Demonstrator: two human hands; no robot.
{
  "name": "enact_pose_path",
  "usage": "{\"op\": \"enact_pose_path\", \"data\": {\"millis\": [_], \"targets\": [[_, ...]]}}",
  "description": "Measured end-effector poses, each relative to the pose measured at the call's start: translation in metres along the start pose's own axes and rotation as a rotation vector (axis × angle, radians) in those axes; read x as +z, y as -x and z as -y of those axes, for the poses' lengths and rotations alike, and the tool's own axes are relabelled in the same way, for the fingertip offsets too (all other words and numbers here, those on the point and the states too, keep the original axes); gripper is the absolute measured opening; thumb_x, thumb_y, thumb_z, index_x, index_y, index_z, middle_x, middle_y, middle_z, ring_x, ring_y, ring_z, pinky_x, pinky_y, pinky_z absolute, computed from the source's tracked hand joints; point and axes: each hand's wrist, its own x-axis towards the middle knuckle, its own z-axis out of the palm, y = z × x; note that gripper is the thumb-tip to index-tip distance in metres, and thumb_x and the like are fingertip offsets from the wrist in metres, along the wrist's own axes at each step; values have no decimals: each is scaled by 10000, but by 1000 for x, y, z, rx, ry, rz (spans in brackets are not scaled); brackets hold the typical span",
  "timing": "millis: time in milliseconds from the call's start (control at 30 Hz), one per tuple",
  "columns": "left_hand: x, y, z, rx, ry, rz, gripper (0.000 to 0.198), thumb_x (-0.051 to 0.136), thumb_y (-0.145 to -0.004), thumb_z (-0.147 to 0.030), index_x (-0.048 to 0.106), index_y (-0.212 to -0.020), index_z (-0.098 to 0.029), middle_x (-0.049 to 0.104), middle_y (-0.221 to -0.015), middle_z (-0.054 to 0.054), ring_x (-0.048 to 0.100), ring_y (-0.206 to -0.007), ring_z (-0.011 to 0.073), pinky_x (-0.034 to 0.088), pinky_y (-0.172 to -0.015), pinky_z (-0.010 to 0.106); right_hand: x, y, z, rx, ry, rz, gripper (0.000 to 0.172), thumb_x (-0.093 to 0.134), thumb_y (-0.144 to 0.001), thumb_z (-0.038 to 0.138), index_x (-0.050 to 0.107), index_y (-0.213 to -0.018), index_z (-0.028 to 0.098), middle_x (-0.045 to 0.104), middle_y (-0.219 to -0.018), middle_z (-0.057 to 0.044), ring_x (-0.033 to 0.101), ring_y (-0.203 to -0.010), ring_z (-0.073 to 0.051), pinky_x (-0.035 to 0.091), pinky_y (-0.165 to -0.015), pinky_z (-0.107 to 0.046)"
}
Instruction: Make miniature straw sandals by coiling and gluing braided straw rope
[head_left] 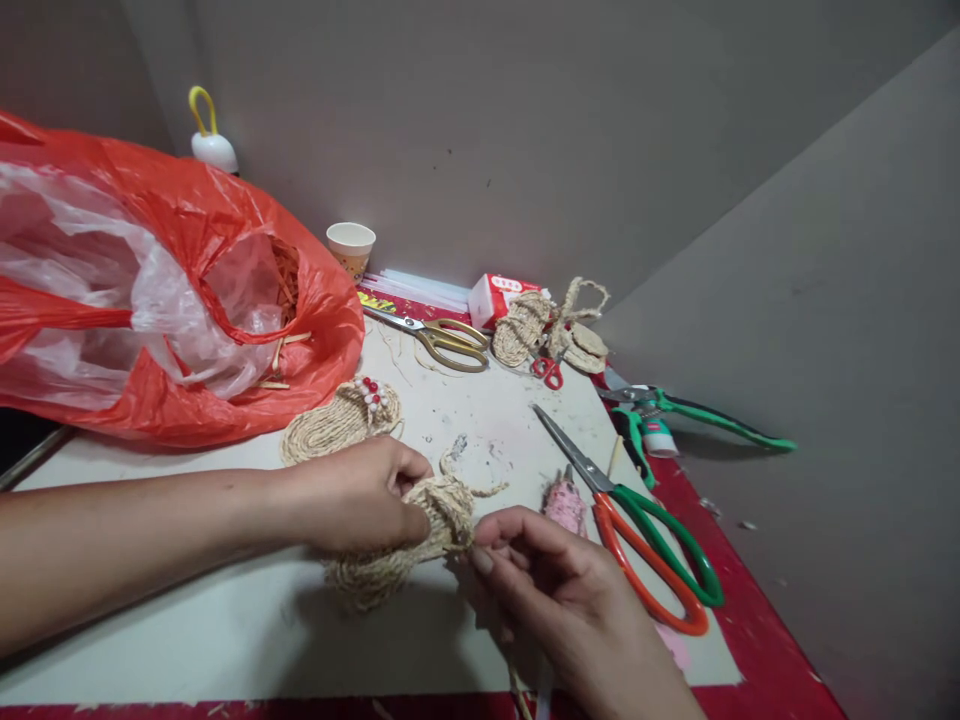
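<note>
A small woven straw sandal (367,578) is held above the white board, its strap end towards the right. My left hand (367,500) is closed on it, with thumb and fingers gripping the strap. At the sandal's right tip my right hand (555,580) pinches a thin straw strand between thumb and forefinger; the strand's grip point is mostly hidden. A loose end of straw cord (491,490) sticks out beyond the strap. Just behind my left hand lies a second straw sandal (330,425) with red and white beads (371,392) on its strap.
Large orange-and-green scissors (637,545) and a pink-wrapped tool (565,503) lie by my right hand. A red plastic bag (322,350) fills the left. Behind are gold-handled scissors (450,345), a paper cup (351,248), more straw pieces (521,328) and green-handled pruners (720,418).
</note>
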Motion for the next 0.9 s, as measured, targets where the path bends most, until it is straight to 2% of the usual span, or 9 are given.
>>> {"op": "enact_pose_path", "data": {"millis": [167,267,367,467,633,900], "targets": [[12,-2,3,41,464,143,132,517,-682,-158,586,-795,-160,531,-626,-56,392,-483,64,286,-457,188,-6,5,7,-113,120,-52,327,730,-708,501,648,-748,187,564,-535,19,462,-468,-94,366,-438,-190],[18,-5,5,22,593,145,171,539,-675,-158,598,-836,-154,573,-651,-44,422,-487,65,311,-479,190,-8,6,9,-175,192,-117,299,715,-721,497,658,-740,204,601,-551,3,497,-489,-118,405,-456,-205],[21,-7,5,29,622,121,164,548,-672,-163,596,-828,-158,573,-650,-47,423,-491,69,317,-487,194,-11,6,9,-221,234,-141,278,702,-735,490,659,-753,217,612,-566,-5,528,-507,-141,436,-473,-227],[21,-6,1,32,597,121,64,522,-690,-164,581,-712,-151,528,-599,-56,386,-478,65,287,-466,187,-16,5,7,-293,271,-153,238,688,-756,460,663,-762,223,617,-608,-11,543,-521,-150,444,-480,-238],[22,-4,-4,46,611,133,132,485,-720,-130,543,-605,-158,444,-501,-85,300,-424,56,230,-431,193,-24,2,4,-469,445,-172,148,646,-805,375,673,-774,232,637,-674,-25,534,-536,-149,408,-455,-235],[25,-6,1,71,800,158,122,505,-750,-98,609,-714,-151,490,-549,-86,346,-469,55,263,-476,183,-23,0,2,-423,436,-150,148,630,-816,374,662,-796,230,611,-678,-23,514,-509,-142,409,-465,-249]]}}
